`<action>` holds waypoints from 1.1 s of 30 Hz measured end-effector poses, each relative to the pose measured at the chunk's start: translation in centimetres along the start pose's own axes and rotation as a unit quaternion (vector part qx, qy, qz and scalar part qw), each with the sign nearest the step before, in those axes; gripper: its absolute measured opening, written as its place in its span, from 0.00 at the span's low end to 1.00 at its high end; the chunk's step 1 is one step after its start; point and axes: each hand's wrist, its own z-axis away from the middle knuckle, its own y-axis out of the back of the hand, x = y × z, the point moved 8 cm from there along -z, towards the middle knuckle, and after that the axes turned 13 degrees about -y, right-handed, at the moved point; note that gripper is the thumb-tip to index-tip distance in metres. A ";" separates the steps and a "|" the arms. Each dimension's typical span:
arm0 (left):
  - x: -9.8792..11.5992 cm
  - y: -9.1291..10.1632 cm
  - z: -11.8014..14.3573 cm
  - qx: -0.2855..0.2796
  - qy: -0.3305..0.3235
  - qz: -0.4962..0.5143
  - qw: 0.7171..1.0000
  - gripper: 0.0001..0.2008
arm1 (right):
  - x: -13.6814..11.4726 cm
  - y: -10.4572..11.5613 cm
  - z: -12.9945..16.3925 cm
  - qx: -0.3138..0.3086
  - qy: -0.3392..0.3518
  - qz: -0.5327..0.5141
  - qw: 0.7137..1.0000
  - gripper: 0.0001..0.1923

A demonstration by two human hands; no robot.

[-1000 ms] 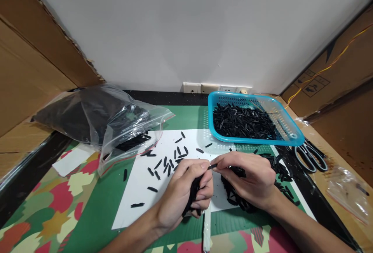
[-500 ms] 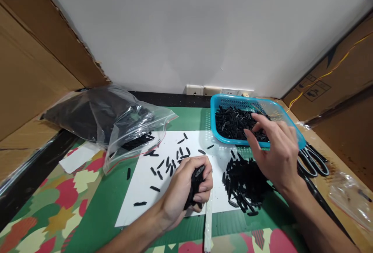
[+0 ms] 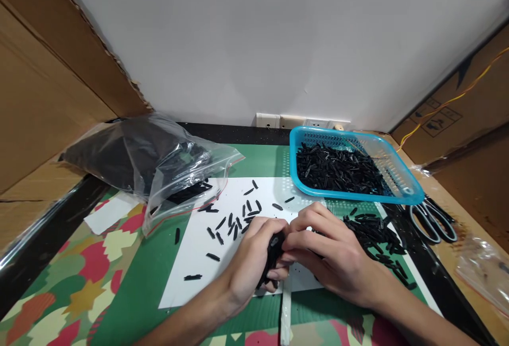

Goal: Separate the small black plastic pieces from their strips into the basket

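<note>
My left hand [image 3: 258,261] is wrapped round a clump of small black strips [image 3: 273,253] above the white paper [image 3: 178,277]. My right hand [image 3: 334,256] meets it from the right, its fingertips bent and pressed together at the clump; whatever they pinch is hidden. Under and behind my right hand lies a pile of loose black strips [image 3: 374,232]. Several single strips [image 3: 234,224] are scattered over the paper to the left. A blue plastic basket [image 3: 296,168] filled with similar black pieces stands behind my right hand.
A clear zip bag [image 3: 159,165] full of black pieces lies at the back left. Scissors [image 3: 431,224] rest right of the basket, near a small clear bag [image 3: 483,269]. A white strip [image 3: 286,309] lies in front. Cardboard [image 3: 473,118] and a wall [image 3: 278,43] enclose the table.
My right hand has moved left and down from in front of the basket to the clump in my left hand. More of the basket's contents and the pile's right side now show.
</note>
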 end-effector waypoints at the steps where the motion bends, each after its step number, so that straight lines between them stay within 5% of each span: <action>1: 0.2 0.0 0.0 0.002 -0.009 0.002 1.000 0.17 | -0.1 0.1 0.0 0.004 0.004 -0.006 1.000 0.03; 8: 0.1 0.8 -0.1 0.044 -0.018 -0.030 0.998 0.18 | 0.0 -0.3 -0.3 0.013 -0.033 0.005 0.999 0.05; 17: 0.5 0.3 -0.4 -0.006 -0.028 0.029 0.999 0.12 | 0.2 0.9 -0.1 0.078 -0.077 -0.095 0.989 0.05; 19: 0.6 -0.5 -0.2 -0.062 -0.012 0.085 0.994 0.15 | 1.6 1.8 -0.1 0.124 -0.132 -0.196 0.964 0.04; 23: 1.9 -2.0 0.5 -0.180 -0.007 0.248 0.952 0.19 | 5.2 1.9 -0.3 0.158 -0.239 -0.411 0.865 0.09; 29: 2.9 -2.7 1.5 -0.264 0.017 0.380 0.886 0.20 | 5.9 -1.8 -0.7 -0.033 -0.337 -0.478 0.810 0.16; 33: 2.7 -3.0 1.9 -0.289 0.037 0.374 0.881 0.21 | 5.4 -3.7 -0.2 -0.127 -0.359 -0.512 0.770 0.18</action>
